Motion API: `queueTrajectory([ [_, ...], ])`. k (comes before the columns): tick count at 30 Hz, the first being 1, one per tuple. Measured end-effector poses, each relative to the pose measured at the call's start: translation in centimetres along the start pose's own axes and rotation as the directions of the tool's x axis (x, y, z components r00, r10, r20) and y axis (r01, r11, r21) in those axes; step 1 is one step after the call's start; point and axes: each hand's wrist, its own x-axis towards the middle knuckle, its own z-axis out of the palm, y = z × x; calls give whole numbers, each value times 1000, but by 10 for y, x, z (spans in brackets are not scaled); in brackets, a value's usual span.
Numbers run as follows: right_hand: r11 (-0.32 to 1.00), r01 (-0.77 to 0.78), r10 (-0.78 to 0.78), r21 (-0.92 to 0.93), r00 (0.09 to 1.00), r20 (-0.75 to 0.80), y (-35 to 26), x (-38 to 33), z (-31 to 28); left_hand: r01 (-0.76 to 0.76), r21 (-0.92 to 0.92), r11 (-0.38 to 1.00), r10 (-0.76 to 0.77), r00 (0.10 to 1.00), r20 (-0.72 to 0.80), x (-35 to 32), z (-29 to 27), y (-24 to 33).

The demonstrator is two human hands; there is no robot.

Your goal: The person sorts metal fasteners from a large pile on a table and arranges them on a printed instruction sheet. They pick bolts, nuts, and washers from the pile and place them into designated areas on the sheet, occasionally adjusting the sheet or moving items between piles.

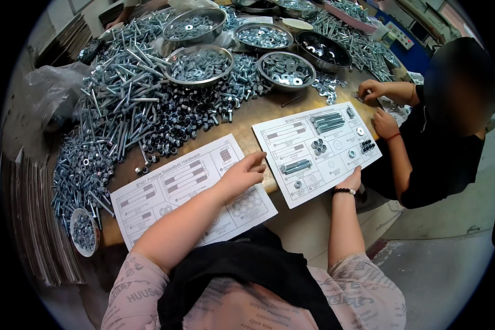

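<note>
Hands flank the loaded card (319, 187): the right (351, 181) grips its near edge; the left (245, 176), loosely curled open, nothing visible in it, reaches its left edge. Bolts (328, 122) lie crosswise. A second card (214, 157) sits left.

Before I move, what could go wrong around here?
If your right hand tilts the right-hand board, the bolts lying on it could roll off. A co-worker's hand close to its right edge might bump it. The small white bowl looks close to the table's edge and could get knocked down.
</note>
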Motion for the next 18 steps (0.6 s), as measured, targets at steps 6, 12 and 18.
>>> queueTrajectory([
  [6, 996, 75, -78, -58, 996, -51, -6, 19, -7, -204, 459, 864, 298, 944, -141, -8, -16, -12],
  [12, 795, 434, -540, -424, 824, -171, -17, -18, 4, -232, 708, 667, 516, 830, -213, -23, -44, -13],
  [18, 495, 662, -435, -563, 750, 498, -33, 13, 79, -253, 722, 644, 548, 811, -205, -22, -52, -24],
])
